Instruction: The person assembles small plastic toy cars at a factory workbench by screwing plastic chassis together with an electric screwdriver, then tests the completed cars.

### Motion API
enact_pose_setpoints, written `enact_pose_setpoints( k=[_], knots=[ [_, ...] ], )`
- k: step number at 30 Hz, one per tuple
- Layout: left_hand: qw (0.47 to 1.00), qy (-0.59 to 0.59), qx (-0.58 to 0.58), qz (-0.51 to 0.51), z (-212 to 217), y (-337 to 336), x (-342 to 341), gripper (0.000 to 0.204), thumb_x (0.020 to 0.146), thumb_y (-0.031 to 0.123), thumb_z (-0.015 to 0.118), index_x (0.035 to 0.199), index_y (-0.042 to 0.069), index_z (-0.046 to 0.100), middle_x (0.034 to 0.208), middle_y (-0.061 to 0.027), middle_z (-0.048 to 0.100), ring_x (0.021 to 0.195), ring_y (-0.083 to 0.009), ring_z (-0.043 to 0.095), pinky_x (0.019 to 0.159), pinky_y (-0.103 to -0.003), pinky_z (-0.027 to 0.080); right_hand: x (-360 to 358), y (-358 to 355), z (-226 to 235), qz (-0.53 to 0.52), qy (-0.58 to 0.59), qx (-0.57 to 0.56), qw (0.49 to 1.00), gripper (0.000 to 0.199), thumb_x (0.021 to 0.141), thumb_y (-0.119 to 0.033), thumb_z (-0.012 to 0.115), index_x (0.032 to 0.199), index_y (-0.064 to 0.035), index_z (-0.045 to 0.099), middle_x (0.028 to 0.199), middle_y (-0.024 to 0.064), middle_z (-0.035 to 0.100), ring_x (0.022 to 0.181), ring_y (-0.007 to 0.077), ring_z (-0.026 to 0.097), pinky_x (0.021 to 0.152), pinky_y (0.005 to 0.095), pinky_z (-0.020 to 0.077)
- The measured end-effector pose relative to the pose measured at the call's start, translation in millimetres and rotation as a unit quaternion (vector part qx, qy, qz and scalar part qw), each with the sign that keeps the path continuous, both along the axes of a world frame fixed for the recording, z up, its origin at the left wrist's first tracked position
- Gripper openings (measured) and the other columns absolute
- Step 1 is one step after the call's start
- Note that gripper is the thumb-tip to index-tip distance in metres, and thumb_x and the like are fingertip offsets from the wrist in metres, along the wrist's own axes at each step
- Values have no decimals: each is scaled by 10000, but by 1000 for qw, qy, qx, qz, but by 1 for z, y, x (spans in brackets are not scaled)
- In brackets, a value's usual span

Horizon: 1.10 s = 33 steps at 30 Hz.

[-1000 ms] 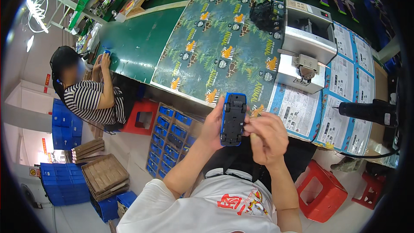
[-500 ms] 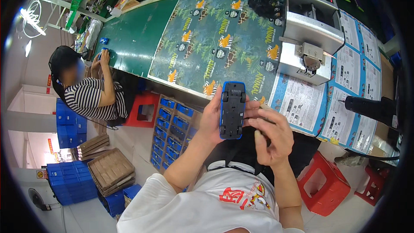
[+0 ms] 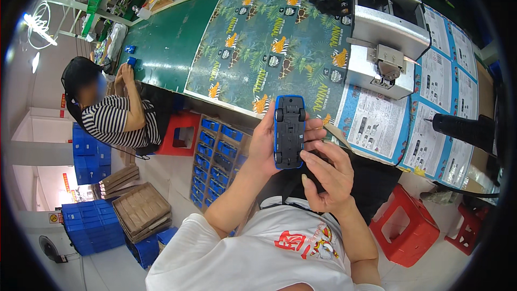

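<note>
The left hand (image 3: 263, 145) grasps a blue toy car (image 3: 290, 132), underside up. Around the car, the right hand (image 3: 329, 177), loosely open, is toward four o'clock; a metal machine (image 3: 396, 28), between one and two.

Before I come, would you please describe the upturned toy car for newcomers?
Find the patterned sheet. At its near edge, the wearer's left hand holds a blue toy car; its upturned black underside distinguishes it from blue pieces in the tray.

1. Illumination: bright, white; lamp (image 3: 35, 63), upper left, overexposed.
2. Glare: pale sheen, green tabletop (image 3: 161, 70).
3. Shadow: dark beneath tabletop edge.
4. Distortion: fisheye bending, black rim.
5. Focus: toy car (image 3: 289, 132), fairly crisp.
</note>
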<state>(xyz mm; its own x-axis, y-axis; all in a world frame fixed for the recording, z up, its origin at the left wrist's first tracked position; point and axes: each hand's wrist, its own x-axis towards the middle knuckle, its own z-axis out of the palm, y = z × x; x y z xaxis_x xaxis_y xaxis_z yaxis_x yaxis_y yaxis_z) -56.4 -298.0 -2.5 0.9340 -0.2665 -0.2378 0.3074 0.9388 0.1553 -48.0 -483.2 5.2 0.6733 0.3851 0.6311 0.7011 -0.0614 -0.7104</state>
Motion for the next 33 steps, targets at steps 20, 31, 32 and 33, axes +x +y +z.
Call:
enact_pose_setpoints(
  k=[20,31,32,33],
  knots=[
    [999,15,29,12,9,-3,-4,684,1005,574,262,1225,-7,548,1248,-246,579,1131,-384,584,947,-485,496,35,5,3,-55,-2,63,997,307,729,-22,673,1033,12,668,975,127,702,941,298,661,860,418,517],
    [999,10,-42,30,-6,3,-4,689,1003,579,252,1184,-4,573,1266,-258,572,1158,-410,574,991,-538,459,41,7,9,-37,-4,61,997,221,720,3,677,941,-2,678,854,84,700,858,263,678,897,468,508],
    [1000,20,8,16,2,-2,-1,693,1001,582,256,1185,-7,572,1267,-263,572,1158,-412,574,994,-541,456,40,2,6,-46,3,71,996,212,722,18,671,934,3,674,850,96,697,837,269,680,867,450,522],
    [998,30,59,3,7,-5,1,696,999,585,259,1185,-9,570,1268,-268,571,1158,-415,574,998,-545,453,40,-5,2,-56,9,82,995,204,724,32,665,927,9,670,846,109,693,815,275,682,838,431,535]
  ],
)
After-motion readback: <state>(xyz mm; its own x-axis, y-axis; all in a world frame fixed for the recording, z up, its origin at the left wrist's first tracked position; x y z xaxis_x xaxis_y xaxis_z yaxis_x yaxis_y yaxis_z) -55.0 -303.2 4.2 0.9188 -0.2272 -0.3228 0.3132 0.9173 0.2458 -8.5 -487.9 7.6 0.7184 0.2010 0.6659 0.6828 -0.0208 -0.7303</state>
